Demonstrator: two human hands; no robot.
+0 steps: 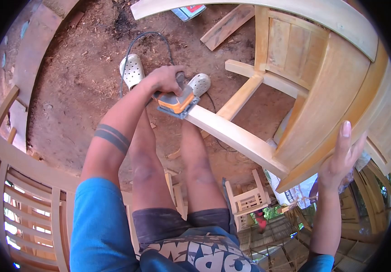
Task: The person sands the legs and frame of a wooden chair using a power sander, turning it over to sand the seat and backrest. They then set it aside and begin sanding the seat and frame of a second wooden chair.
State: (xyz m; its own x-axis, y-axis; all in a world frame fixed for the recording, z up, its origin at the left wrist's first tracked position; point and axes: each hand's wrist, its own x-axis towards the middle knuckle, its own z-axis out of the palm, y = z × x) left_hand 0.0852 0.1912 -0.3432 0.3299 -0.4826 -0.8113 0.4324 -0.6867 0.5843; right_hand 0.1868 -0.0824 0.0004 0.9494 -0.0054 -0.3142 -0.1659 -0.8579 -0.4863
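My left hand (pixel 168 80) is wrapped over the top of an orange and grey electric sander (pixel 176 105). The sander's flat pad meets the far end of a pale wooden rail (pixel 232 131), part of a large piece of wooden furniture (pixel 322 86) with a curved, panelled face. My right hand (pixel 342 156) has its fingers stretched out and appears to rest against the furniture's lower curved edge; part of the palm's contact is hidden. A dark cord (pixel 152 33) loops over the ground near the sander.
White perforated clogs (pixel 132 70) are on my feet on the dirt floor. A loose plank (pixel 227 27) lies beyond. Slatted wooden furniture (pixel 27 199) stands at left, and a small wooden chair (pixel 247 199) behind me. A printed white sack (pixel 297 192) sits below the furniture.
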